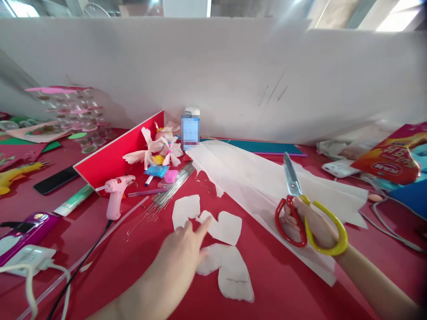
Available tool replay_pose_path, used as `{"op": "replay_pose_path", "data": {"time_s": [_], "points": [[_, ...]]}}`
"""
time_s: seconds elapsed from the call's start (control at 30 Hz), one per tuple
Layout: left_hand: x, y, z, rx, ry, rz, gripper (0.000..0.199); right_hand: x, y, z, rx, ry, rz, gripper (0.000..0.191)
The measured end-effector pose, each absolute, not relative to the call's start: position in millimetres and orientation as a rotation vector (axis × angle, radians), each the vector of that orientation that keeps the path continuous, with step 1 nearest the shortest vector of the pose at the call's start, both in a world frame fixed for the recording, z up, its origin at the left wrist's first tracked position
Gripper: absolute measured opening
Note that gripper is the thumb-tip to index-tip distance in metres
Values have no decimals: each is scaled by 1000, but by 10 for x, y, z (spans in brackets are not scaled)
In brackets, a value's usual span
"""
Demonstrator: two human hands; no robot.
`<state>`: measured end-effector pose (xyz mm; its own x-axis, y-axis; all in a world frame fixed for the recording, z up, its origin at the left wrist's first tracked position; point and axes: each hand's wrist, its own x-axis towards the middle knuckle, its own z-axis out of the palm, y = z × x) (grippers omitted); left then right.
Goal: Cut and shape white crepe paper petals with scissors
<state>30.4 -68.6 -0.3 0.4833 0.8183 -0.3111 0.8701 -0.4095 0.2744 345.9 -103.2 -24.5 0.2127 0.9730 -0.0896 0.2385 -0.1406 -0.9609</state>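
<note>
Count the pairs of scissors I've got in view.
1: the red-and-yellow-handled scissors, held in the right hand above the large white paper sheet. Others could be hidden under that sheet.

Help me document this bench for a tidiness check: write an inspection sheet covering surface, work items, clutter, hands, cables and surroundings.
Surface: red tabletop, scattered with small paper scraps.
Work items: cut white pieces lie near a large white sheet; scissors are held above the sheet, blades apparently closed.
Clutter: pink glue gun, thin wires, pale flowers, black phone, red-orange packet.
Hands: left hand over the cut pieces, index finger apparently touching one; right hand grips the scissors.
Cables: black cord from the glue gun; white cables at left.
Surroundings: white partition behind; lit screen before it.
</note>
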Motion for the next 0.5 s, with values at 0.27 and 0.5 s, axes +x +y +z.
{"op": "replay_pose_path", "data": {"time_s": [0.27, 0.5], "points": [[-122, 237, -210, 2246, 1432, 264, 32, 2833, -1097, -99, -1359, -1050, 1116, 44], [-119, 289, -394, 2162, 1214, 387, 6, 2537, -1051, -335, -1098, -983, 1328, 40]]}}
